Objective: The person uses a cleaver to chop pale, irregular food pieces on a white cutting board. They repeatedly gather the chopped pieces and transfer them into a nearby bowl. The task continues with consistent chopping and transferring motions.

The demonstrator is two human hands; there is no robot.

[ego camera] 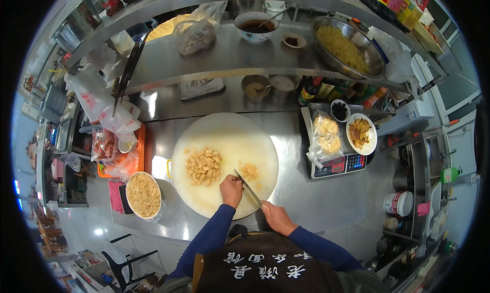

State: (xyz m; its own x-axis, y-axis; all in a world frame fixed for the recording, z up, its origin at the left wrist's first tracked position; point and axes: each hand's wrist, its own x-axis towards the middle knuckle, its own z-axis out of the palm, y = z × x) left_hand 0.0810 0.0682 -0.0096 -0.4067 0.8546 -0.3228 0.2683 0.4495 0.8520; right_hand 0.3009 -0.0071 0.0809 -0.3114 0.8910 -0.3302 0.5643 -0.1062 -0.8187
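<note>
My right hand (278,217) grips the handle of a kitchen knife (249,187), its blade slanting up and left over a round white cutting board (229,128). Against the blade's left side, my left hand (231,190) rests on the board with curled fingers; whatever lies under the fingertips is hidden. A heap of what look like peeled garlic cloves (203,165) sits left of my hands. Just right of the blade lie small pale cut pieces (249,172). A white tub of pale slices (143,195) stands at the counter's left front.
An orange crate (141,151) holds bagged items on the left. At right, a digital scale (325,170) carries bagged food, a small bowl and a plate (371,144). A steel shelf (214,71) crosses behind the board, bearing a large metal bowl (377,63). Several sauce bottles (308,92) stand beneath it.
</note>
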